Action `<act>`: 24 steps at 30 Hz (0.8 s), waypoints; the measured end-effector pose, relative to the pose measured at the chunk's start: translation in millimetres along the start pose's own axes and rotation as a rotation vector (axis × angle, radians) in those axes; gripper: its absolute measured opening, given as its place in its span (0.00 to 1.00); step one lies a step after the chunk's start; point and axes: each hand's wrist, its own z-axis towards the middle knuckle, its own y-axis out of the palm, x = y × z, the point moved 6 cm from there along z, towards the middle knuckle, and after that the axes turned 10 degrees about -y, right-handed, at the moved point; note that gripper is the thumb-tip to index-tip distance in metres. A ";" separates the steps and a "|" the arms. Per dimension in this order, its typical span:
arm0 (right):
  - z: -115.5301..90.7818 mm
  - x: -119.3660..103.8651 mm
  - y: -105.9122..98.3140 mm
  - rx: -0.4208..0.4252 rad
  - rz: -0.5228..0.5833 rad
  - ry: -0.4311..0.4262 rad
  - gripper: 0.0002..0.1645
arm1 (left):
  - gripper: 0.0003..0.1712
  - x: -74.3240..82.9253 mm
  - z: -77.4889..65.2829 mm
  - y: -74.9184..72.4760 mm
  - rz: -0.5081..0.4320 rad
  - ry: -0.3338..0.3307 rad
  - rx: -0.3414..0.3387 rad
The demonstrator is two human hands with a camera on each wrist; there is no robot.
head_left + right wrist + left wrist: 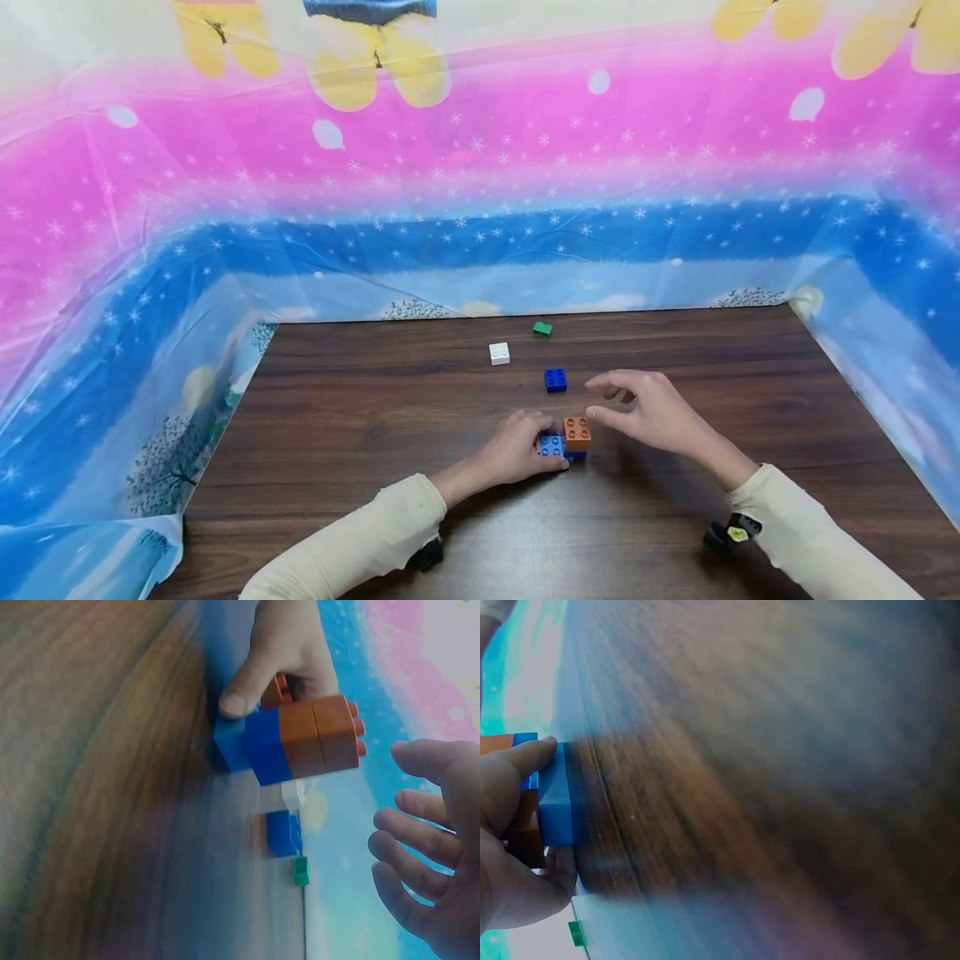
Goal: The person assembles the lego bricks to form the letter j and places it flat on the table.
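My left hand grips a built block of toy bricks on the table, thumb on the near side and fingers behind. Its base is a light blue brick. At the right end a dark blue brick carries two stacked orange bricks, studs up. Another orange brick sits at the other end, partly hidden by the left hand. Just right of the stack, my right hand hovers with fingers spread and loosely bent, holding nothing; in the right wrist view a gap shows between it and the orange studs.
Beyond the hands lie a loose dark blue brick, a white brick and a small green brick near the back edge. A patterned cloth walls the dark wooden table at the back and sides.
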 end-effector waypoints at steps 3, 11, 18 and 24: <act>4.7 5.4 -2.9 0.014 -0.012 -0.004 0.21 | 0.24 -0.1 -0.3 -0.4 0.004 -0.003 0.006; 17.9 22.2 2.0 0.011 -0.024 0.004 0.20 | 0.23 0.2 -1.5 -1.8 0.009 -0.006 0.006; 27.8 42.4 14.7 -0.010 0.003 0.053 0.24 | 0.24 0.2 -1.4 -1.2 0.027 -0.002 0.008; 34.2 54.3 28.0 -0.026 0.030 0.068 0.25 | 0.23 -0.2 -1.3 -1.7 0.020 0.004 0.006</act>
